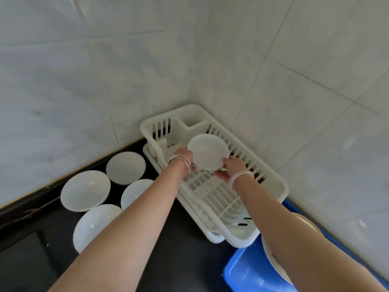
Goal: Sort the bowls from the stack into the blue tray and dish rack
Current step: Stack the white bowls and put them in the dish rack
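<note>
I hold a small white bowl [207,151] with both hands over the white dish rack [275,186]. My left hand [183,157] grips its left rim. Its lower right edge rests in my right hand [230,167]. The bowl tilts toward me, above the rack's far half. The blue tray [246,272] sits at the lower right, just past the rack's near end, with a cream-rimmed bowl [273,260] in it, mostly hidden by my right forearm. Several white bowls lie open side up on the dark counter at left, such as one [85,190] and another [125,167].
Tiled walls meet in a corner right behind the dish rack. The dark counter [183,239] runs between the bowls and the rack. My forearms cross over the lower bowls, hiding parts of them.
</note>
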Demonstrator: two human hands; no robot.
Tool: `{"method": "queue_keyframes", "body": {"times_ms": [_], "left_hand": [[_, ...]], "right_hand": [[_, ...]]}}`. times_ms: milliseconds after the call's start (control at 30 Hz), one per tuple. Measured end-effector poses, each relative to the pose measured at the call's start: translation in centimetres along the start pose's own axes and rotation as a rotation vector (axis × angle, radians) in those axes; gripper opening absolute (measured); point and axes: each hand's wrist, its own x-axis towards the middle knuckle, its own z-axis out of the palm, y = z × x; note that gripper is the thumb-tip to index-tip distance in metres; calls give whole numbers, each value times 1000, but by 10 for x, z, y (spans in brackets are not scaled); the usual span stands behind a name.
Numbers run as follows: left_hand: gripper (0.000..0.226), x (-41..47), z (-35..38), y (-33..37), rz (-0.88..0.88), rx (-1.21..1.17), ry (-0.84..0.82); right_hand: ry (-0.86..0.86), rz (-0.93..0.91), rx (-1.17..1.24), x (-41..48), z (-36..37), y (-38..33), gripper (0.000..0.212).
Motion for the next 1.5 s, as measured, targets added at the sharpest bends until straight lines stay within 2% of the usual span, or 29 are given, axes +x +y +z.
{"method": "queue_keyframes", "body": {"times_ms": [200, 300, 467, 567, 867, 1000, 1100, 1200, 1367, 1500], "left_hand": [[42, 46, 1, -12, -62, 46, 44], [43, 62, 1, -13, -22, 117, 58], [40, 71, 3, -13, 2, 87, 44], [38, 73, 6, -17, 23, 97, 66], [38, 60, -1, -14, 114, 349, 59], [33, 39, -8, -11, 195, 444, 70], [41, 14, -13, -9, 240, 462, 56], [39, -21, -29, -14, 356, 516, 87], [38, -87, -67, -58, 380, 526, 216], [40, -126, -106, -105, 330, 574, 381]], "right_hand": [[14, 37, 10, 36, 11, 9, 36], [-4, 21, 63, 47, 18, 11, 36], [17, -3, 104, 61, 23, 13, 34], [15, -45, 80, 63, 25, 16, 33], [-17, -153, -101, 50, 20, 18, 48], [8, -254, -199, 28, 14, 16, 51], [-4, -335, -355, 1, 11, 15, 49], [-18, -468, -435, -36, 13, 14, 43], [-155, -654, -497, -103, 34, 43, 37], [-263, -614, -619, -131, 56, 92, 36]]}}
